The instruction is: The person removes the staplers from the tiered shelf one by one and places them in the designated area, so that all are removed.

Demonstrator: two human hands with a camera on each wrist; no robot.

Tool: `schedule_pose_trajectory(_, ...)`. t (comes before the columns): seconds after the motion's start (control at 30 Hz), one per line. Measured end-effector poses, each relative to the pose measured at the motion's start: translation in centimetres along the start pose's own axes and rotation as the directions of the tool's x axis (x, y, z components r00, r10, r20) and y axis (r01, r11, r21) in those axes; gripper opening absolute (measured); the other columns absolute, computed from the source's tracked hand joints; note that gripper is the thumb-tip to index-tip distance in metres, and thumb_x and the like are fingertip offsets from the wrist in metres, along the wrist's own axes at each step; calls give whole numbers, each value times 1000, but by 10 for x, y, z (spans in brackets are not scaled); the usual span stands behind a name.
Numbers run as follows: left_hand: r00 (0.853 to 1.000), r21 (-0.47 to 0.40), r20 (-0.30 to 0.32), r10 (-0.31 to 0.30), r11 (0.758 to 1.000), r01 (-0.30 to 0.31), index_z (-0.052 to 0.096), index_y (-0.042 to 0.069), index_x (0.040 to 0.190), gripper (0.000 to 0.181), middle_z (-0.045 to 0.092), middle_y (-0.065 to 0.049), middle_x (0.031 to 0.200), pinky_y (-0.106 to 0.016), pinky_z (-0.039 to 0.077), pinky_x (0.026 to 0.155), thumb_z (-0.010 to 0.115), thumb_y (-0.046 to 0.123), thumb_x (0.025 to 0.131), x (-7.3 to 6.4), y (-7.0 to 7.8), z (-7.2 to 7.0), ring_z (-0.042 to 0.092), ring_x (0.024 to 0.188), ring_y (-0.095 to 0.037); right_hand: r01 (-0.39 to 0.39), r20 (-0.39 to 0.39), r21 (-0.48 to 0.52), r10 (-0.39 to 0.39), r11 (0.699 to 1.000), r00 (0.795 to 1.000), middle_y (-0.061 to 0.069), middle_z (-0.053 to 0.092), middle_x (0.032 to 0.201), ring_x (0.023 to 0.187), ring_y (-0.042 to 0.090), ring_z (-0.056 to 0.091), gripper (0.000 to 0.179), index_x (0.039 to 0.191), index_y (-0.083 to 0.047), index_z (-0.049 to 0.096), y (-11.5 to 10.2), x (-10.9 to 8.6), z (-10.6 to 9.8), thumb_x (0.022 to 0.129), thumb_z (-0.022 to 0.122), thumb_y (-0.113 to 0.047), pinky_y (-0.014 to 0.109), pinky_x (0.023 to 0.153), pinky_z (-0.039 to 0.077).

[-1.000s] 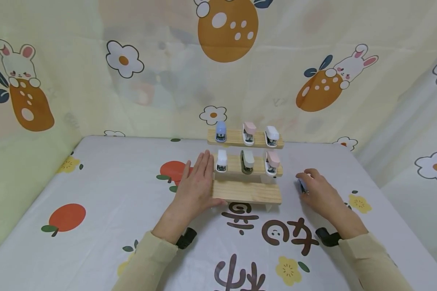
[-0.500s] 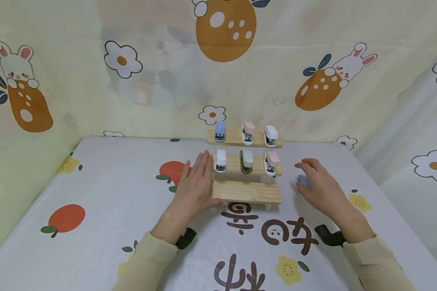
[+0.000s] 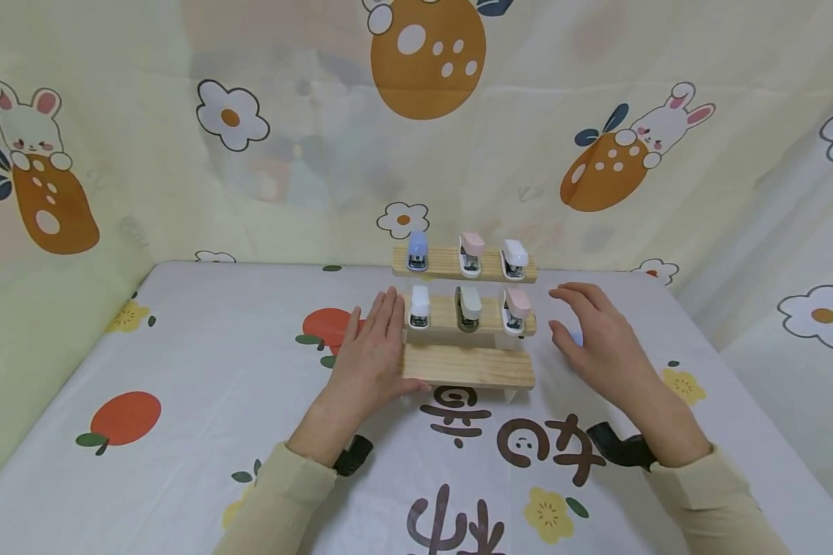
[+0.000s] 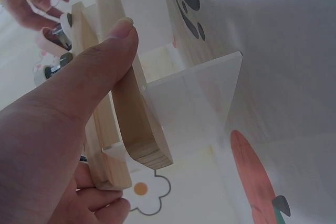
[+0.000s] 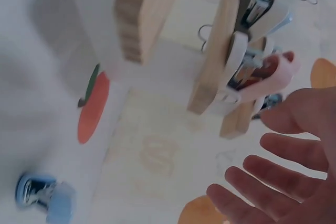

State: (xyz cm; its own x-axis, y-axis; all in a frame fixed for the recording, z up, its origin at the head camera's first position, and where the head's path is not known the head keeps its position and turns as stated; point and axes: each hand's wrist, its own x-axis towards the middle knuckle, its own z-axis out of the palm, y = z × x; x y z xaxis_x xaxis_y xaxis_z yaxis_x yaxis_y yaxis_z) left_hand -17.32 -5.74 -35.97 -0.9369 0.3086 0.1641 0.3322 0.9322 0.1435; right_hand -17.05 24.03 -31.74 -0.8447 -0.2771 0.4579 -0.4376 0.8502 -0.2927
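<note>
And here the three-tier wooden rack [image 3: 444, 313] is touched at its left end by the left hand [image 3: 369, 354] — fingers together, thumb laid against the lowest shelf [image 3: 468, 366]. Six mini staplers [image 3: 468, 308] are lined up above. To the right, a blue mini stapler [image 5: 46, 199] is partly covered on the counter [image 3: 208, 385] by the right hand [image 3: 607, 347] — its fingers held apart from the thumb.

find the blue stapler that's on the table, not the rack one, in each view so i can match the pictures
Head: right of centre; only a bit of the blue stapler shows, behind the right hand.
Left wrist: not visible there.
Right wrist: lower left corner, blue stapler clear of the hand.
Shared landmark: the wooden rack, at centre in head, left of centre in left wrist, upper middle in right wrist.
</note>
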Motion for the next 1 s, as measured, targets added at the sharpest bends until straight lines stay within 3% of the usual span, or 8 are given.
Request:
schedule_pose_trajectory(0.27,1000,-8,7,-2,1000,2,13,0,158,134,13,-14,167,-52,15,125,85,63,63,0,0,0,15,155,-28,67,-40,48,-65,997,997,21,54,130,115,36,56,39,127,4,58,-18,7,12,90,68,-5,54,90,53)
schedule_pose_trajectory(0.5,1000,-13,4,1,1000,-1,13,0,158,134,13,-14,167,-53,15,125,85,62,63,0,-1,0,16,155,-28,105,-69,37,-103,994,992,21,55,127,114,35,58,47,126,4,58,-26,12,21,84,77,-8,53,90,54)
schedule_pose_trajectory(0.8,1000,-1,5,4,1000,-4,14,0,157,133,14,-15,167,-53,16,125,84,63,63,1,0,1,16,155,-29,49,-76,61,-44,997,996,22,52,130,110,36,59,52,126,3,57,-29,9,35,80,80,-3,51,90,56)
schedule_pose_trajectory(1.0,1000,-21,-8,10,1000,-10,15,-1,157,134,14,-16,166,-53,16,125,86,62,62,1,-1,2,16,155,-29,69,-118,70,-61,995,991,23,51,129,110,37,59,52,125,5,56,-29,9,40,78,79,4,52,89,56)
